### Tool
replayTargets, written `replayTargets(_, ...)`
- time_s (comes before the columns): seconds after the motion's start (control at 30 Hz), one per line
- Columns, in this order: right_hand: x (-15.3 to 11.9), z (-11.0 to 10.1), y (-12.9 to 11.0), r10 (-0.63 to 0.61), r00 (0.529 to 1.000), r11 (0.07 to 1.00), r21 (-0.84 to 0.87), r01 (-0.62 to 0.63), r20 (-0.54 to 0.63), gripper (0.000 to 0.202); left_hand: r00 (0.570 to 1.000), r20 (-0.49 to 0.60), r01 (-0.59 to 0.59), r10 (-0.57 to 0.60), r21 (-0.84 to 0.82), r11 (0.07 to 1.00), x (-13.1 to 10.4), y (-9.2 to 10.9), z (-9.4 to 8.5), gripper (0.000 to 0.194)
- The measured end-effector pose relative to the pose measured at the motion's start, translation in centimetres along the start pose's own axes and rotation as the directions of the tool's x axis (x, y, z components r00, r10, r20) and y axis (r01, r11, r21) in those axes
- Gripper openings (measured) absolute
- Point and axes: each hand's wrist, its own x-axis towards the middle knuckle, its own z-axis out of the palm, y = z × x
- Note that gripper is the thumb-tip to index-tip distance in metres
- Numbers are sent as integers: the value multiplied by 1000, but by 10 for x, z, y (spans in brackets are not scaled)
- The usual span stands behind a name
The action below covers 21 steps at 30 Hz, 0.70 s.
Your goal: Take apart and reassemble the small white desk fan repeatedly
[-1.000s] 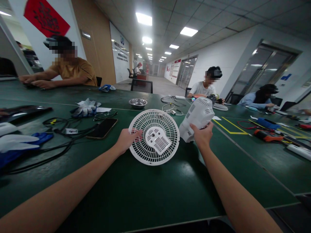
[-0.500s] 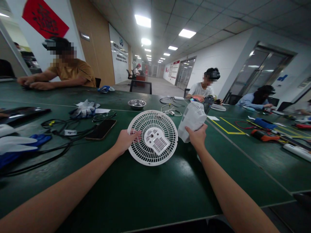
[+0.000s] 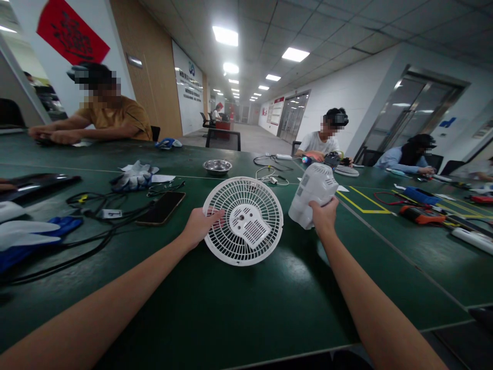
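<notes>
My left hand [image 3: 199, 226] grips the left rim of a round white fan grille [image 3: 249, 224], thumb on the near face. Slots and small holes mark the solid plate at the grille's middle. To the right, my right hand [image 3: 324, 212] is closed round a white plastic fan housing [image 3: 311, 191], which has vent slots near its top and is held tilted above the table. A gap separates the housing from the grille. The fingers behind the housing are mostly hidden.
Beyond the grille stands a metal bowl [image 3: 217, 166]. Left lie a phone [image 3: 160, 207], black cables [image 3: 103, 234] and gloves [image 3: 134, 176]. A multimeter [image 3: 420, 215] rests at right on the green table [image 3: 231, 313]. Several people sit around it.
My right hand has moved a little to the right with the housing and turned it slightly, widening the gap to the grille. The left hand and grille have barely shifted.
</notes>
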Motion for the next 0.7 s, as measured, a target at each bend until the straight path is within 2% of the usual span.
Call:
replayTargets(0.1, 2, -1, -1, -131, 991, 988, 76, 134, -39, 95, 1000, -9, -16, 16, 23, 1000, 1, -1, 0, 32)
replayTargets(0.2, 2, -3, -4, -229, 971, 967, 97, 235, -77, 90, 1000, -9, -15, 15, 25, 1000, 1, -1, 0, 34)
replayTargets(0.33, 3, -5, -8, -216, 969, 962, 141, 232, -120, 83, 1000, -12, -20, 20, 40, 999, 0, -2, -1, 31)
replayTargets(0.47, 7, -7, -6, -196, 973, 958, 187, 216, -124, 86, 1000, -8, 6, -6, 30, 1000, -2, 2, -1, 28)
replayTargets(0.7, 4, -12, -7, -293, 938, 955, -14, 296, -187, 86, 1000, -7, 28, -28, -2, 1000, -8, 11, 2, 31)
